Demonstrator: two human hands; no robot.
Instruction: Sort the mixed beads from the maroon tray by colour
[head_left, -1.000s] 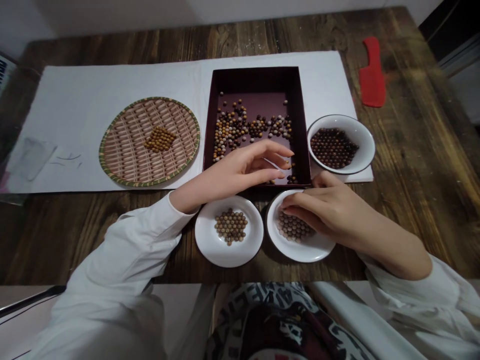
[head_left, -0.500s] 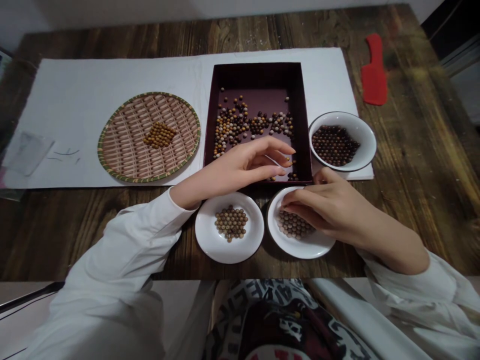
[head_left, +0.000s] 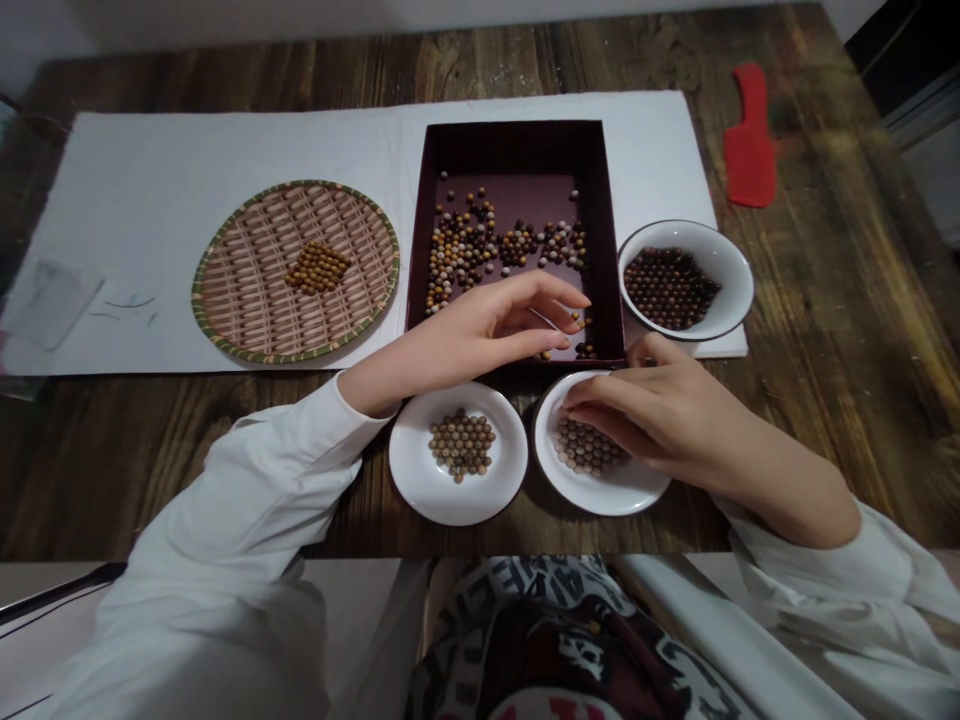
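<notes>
My left hand point(head_left: 510, 318) hovers over the near part of a dark maroon box point(head_left: 517, 148), thumb and fingers apart, nothing between them. Inside the box lie loose mixed beads point(head_left: 459, 250), dark brown, yellow and pale. Over the right white plate point(head_left: 611, 498), my right hand point(head_left: 656, 405) is closed in a pinch, fingertips low above pale pinkish beads point(head_left: 589, 448); whatever they hold is hidden. On the left white plate point(head_left: 450, 505) sits a cluster of brownish-tan beads point(head_left: 461, 443).
A white bowl point(head_left: 735, 285) of dark brown beads point(head_left: 671, 288) stands right of the box. Left of it, a round woven tray point(head_left: 247, 290) bears yellow-brown beads point(head_left: 318, 268). White board point(head_left: 150, 180) lies beneath. A red scraper-like tool point(head_left: 750, 150) rests at the far right.
The view has shifted very slightly. Both hands keep the same poses and places, and no bead has visibly moved.
</notes>
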